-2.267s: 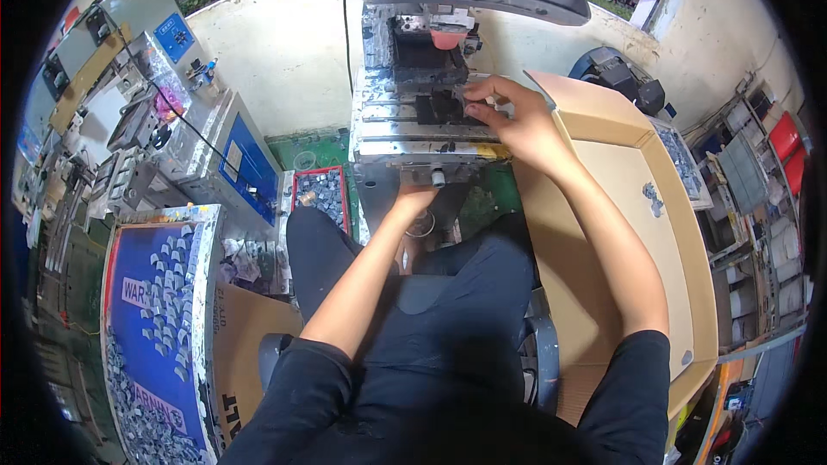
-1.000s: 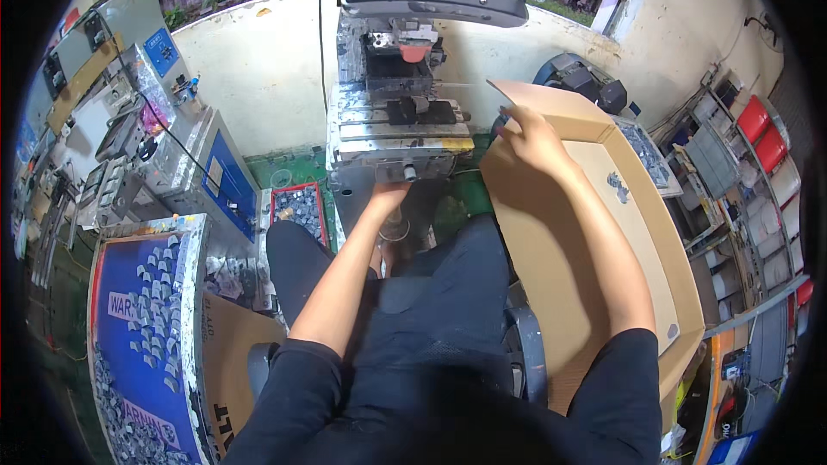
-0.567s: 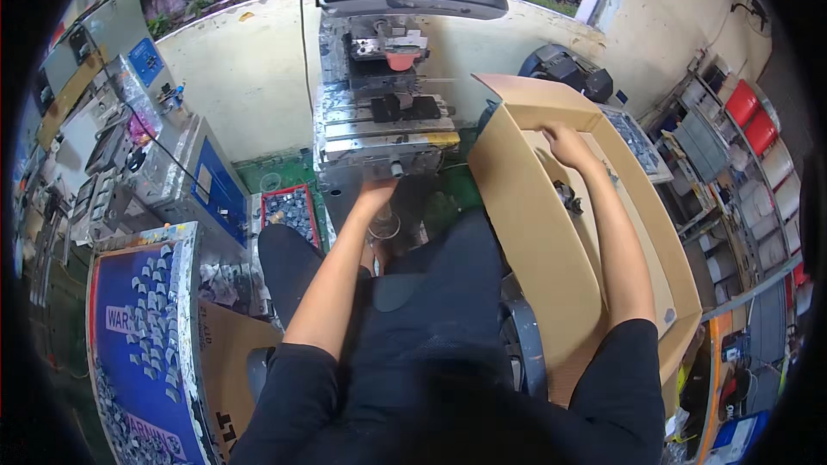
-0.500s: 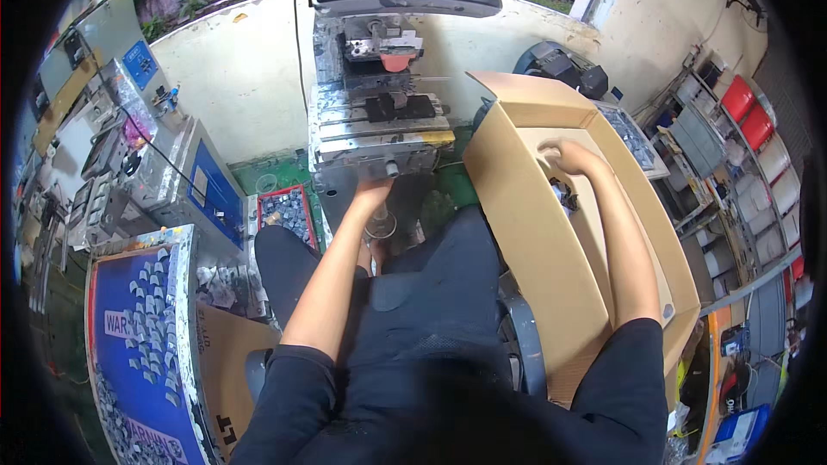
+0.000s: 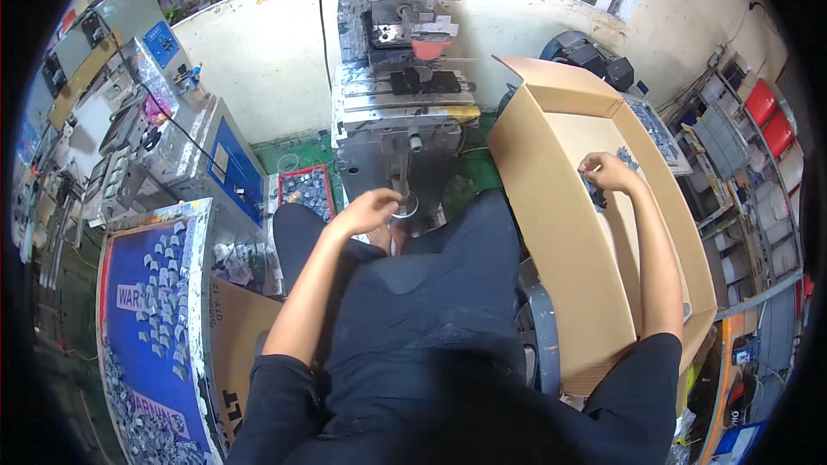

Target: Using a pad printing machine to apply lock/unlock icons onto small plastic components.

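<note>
My right hand [image 5: 610, 172] is inside the open cardboard box [image 5: 564, 232] on my right. Its fingers are pinched together, and what lies between them is too small to make out. Small dark parts [image 5: 598, 196] lie just below those fingers, with some grey ones beside the wrist. Above my lap, my left hand [image 5: 370, 211] has its fingers loosely bent and apart, with nothing visible in them. Close to its fingertips, a metal ring [image 5: 407, 206] shows at the lower front of the machine [image 5: 401, 125]. A clamped fixture [image 5: 426, 81] sits on the machine's bed.
Left of the machine, a red tray [image 5: 305, 192] holds many small grey parts. More grey pieces cover a blue-topped stand [image 5: 146, 319] at my near left. A grey cabinet [image 5: 211, 142] stands behind it. Shelving [image 5: 749, 189] lines the right side, beyond the box.
My left hand has come down and back from the front of the machine's bed. My right hand remains in the box, its fingers now pinched near the dark parts. The whole view has shifted slightly.
</note>
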Demonstrator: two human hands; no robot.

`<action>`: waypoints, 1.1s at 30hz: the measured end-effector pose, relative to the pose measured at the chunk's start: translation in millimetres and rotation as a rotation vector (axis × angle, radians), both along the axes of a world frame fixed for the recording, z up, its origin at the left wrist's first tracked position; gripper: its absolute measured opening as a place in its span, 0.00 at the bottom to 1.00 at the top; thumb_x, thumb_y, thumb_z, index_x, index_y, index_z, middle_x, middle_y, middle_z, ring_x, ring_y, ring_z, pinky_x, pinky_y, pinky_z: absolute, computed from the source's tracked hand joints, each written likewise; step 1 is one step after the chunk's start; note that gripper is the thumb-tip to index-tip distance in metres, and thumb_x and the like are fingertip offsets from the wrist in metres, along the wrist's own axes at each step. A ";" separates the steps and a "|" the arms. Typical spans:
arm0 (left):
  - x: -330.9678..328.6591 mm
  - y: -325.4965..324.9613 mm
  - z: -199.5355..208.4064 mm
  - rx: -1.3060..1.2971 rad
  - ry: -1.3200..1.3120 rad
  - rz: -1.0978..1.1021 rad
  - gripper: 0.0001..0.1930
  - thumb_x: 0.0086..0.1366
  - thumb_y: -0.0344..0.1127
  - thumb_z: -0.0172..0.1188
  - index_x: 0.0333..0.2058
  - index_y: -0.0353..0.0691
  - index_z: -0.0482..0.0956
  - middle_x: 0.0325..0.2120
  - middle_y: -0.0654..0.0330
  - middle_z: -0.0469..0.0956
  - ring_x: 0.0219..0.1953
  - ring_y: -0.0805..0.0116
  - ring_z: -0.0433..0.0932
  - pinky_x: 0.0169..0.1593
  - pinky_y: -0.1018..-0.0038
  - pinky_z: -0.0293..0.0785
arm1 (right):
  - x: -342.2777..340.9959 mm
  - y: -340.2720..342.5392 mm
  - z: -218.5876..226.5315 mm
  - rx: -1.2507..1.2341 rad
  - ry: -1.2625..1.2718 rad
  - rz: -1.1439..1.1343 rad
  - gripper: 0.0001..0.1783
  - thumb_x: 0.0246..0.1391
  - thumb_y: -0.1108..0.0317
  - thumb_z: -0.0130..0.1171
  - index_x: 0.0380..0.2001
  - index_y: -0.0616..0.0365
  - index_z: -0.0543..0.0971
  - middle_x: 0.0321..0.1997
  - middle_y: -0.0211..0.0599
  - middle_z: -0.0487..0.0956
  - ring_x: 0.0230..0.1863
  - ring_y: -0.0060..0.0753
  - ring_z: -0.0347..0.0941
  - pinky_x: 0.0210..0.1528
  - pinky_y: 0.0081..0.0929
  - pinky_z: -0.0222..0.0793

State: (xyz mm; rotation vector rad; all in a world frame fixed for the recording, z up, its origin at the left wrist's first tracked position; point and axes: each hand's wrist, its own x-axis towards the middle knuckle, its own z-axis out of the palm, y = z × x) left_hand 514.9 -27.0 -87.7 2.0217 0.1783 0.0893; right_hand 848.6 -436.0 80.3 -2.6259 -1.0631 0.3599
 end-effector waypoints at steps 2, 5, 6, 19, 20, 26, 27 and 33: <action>-9.5 -8.6 40.8 0.151 0.140 -0.256 0.20 0.73 0.38 0.59 0.59 0.37 0.77 0.53 0.51 0.82 0.55 0.60 0.79 0.59 0.68 0.74 | 5.3 0.8 -0.6 -0.029 -0.008 -0.029 0.12 0.53 0.70 0.65 0.42 0.60 0.84 0.37 0.38 0.86 0.34 0.31 0.81 0.39 0.29 0.77; -16.3 -30.6 114.8 0.105 0.069 -0.363 0.20 0.73 0.40 0.59 0.58 0.36 0.78 0.51 0.52 0.82 0.54 0.65 0.80 0.58 0.69 0.74 | 12.5 3.8 1.9 -0.097 0.007 -0.052 0.13 0.51 0.70 0.67 0.41 0.61 0.85 0.34 0.39 0.86 0.33 0.30 0.81 0.36 0.29 0.77; -19.7 -35.8 137.3 0.018 0.029 -0.354 0.18 0.74 0.39 0.58 0.57 0.36 0.78 0.50 0.53 0.83 0.53 0.67 0.80 0.58 0.70 0.75 | 12.6 6.4 5.5 -0.135 0.020 -0.037 0.13 0.50 0.71 0.67 0.40 0.61 0.85 0.32 0.39 0.86 0.33 0.29 0.81 0.35 0.29 0.77; 42.5 9.0 219.9 0.470 -0.398 0.215 0.26 0.65 0.45 0.68 0.55 0.32 0.79 0.44 0.50 0.84 0.44 0.64 0.82 0.48 0.69 0.78 | 26.8 -0.1 1.3 0.046 -0.274 -0.073 0.15 0.55 0.64 0.54 0.36 0.60 0.86 0.32 0.49 0.86 0.37 0.43 0.84 0.46 0.36 0.77; 53.4 13.9 211.6 0.498 -0.424 0.252 0.27 0.64 0.46 0.69 0.55 0.32 0.79 0.44 0.48 0.84 0.45 0.62 0.82 0.50 0.68 0.78 | 28.3 -2.0 0.3 0.132 -0.370 -0.013 0.17 0.57 0.66 0.49 0.38 0.61 0.86 0.36 0.51 0.85 0.41 0.43 0.83 0.51 0.35 0.75; 81.1 32.2 205.7 0.483 -0.371 0.195 0.28 0.63 0.48 0.71 0.55 0.33 0.81 0.45 0.49 0.85 0.47 0.64 0.82 0.52 0.69 0.77 | 2.5 50.3 36.4 0.686 0.139 0.014 0.18 0.66 0.67 0.47 0.52 0.62 0.81 0.42 0.38 0.83 0.42 0.30 0.79 0.55 0.30 0.74; 82.9 30.2 206.9 0.485 -0.336 0.161 0.28 0.63 0.48 0.71 0.54 0.34 0.81 0.44 0.50 0.85 0.47 0.65 0.81 0.53 0.70 0.77 | -5.4 58.9 40.6 0.953 0.420 0.070 0.18 0.69 0.65 0.49 0.54 0.62 0.80 0.45 0.35 0.82 0.43 0.27 0.78 0.57 0.29 0.73; 82.2 30.3 199.8 0.379 -0.437 0.167 0.26 0.62 0.48 0.72 0.52 0.35 0.83 0.40 0.56 0.85 0.43 0.71 0.80 0.48 0.72 0.77 | -49.0 122.7 78.1 1.070 0.489 0.104 0.22 0.69 0.57 0.57 0.58 0.61 0.76 0.54 0.37 0.80 0.58 0.34 0.78 0.65 0.29 0.69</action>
